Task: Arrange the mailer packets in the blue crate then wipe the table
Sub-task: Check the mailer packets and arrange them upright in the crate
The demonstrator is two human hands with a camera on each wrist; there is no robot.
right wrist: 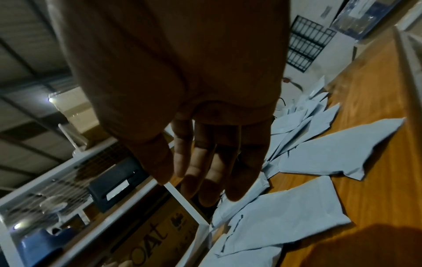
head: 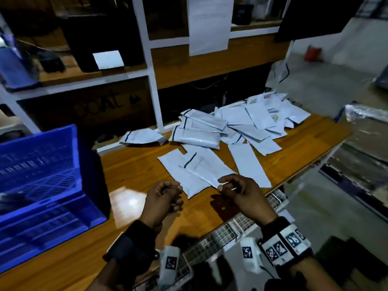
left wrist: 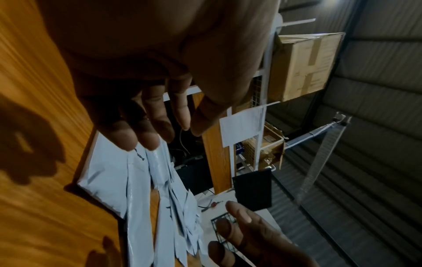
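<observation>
At the bottom of the head view, both wrists wear dark bands with white blocks printed in black square code markers (head: 285,245). Just above them the left hand (head: 162,199) and right hand (head: 241,193) hover over the wooden table (head: 136,171), apart from each other, fingers loosely curled. Neither plainly grips anything. The right hand's fingertips (head: 220,186) sit at the near corner of the nearest mailer packets (head: 195,169), but I cannot tell if they touch. In both wrist views the fingers look relaxed and hold nothing.

At the left edge of the frame stands the blue crate (head: 42,177), on the table, its slatted interior showing no packets.

Those nearest packets are a few flat, white, overlapping ones at mid-frame, one with a dark green stripe. Beyond them, toward the upper right, lies a larger heap of packets (head: 241,122); some carry small printed labels, too blurred to read.

Behind, a white-framed shelf holds a brown cardboard box (head: 100,106) printed with large dark lettering that looks like "boAt". A white paper sheet (head: 207,24) hangs at the top centre, its print illegible.
</observation>
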